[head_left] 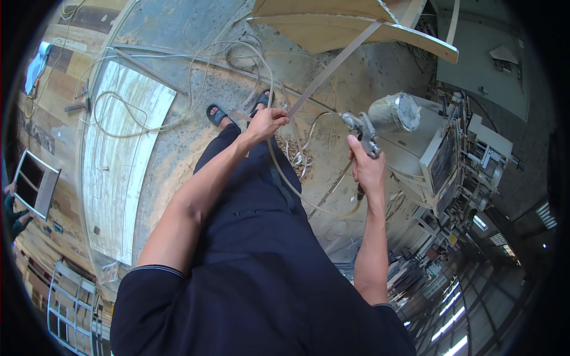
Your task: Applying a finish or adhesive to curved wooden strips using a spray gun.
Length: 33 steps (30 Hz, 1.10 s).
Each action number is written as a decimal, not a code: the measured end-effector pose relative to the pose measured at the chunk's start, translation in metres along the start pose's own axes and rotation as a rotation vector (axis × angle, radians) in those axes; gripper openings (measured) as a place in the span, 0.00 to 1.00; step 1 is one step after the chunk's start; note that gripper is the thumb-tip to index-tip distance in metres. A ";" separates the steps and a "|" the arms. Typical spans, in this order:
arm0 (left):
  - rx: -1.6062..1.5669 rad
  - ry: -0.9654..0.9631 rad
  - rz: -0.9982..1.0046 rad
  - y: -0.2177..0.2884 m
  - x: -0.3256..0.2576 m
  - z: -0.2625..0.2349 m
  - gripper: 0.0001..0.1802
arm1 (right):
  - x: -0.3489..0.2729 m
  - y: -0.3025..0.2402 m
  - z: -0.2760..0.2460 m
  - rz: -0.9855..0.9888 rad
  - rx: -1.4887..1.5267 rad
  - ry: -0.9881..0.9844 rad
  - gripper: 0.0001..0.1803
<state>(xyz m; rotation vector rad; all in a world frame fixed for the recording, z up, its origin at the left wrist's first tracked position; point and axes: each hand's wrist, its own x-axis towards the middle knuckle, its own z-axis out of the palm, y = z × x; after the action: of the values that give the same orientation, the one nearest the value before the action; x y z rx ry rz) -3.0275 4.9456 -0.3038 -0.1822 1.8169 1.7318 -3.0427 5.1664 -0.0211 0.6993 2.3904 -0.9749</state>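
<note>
My left hand [265,123] is closed on the lower end of a long thin grey edge-band strip [338,61] that runs up to a curved light wooden panel [356,26]. My right hand [367,169] grips the handle of a metal spray gun [362,132] whose wrapped silver cup [395,113] sticks out to the right. A pale hose [297,196] loops from the gun past my legs. My feet in dark sandals [217,114] stand on the dusty concrete floor below.
A whitish long board [119,160] lies on the floor at left with loops of hose [178,77] over it. A cardboard box [427,154] and metal racks [481,154] stand at right. Another person's hand [9,190] shows at the far left edge.
</note>
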 end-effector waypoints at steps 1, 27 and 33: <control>0.011 -0.001 0.005 0.003 -0.001 0.000 0.17 | 0.000 0.004 0.002 -0.023 0.016 0.061 0.23; -0.017 0.059 0.006 -0.011 -0.007 0.008 0.17 | -0.025 0.033 -0.002 0.000 0.153 -0.021 0.17; 0.285 -0.145 -0.019 -0.052 -0.029 -0.003 0.22 | -0.045 0.038 -0.021 -0.183 0.535 -0.022 0.22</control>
<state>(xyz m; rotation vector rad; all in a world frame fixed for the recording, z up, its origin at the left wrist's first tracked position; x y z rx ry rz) -2.9794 4.9273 -0.3337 0.0416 1.9209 1.4137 -2.9902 5.1930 -0.0004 0.6466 2.2110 -1.7220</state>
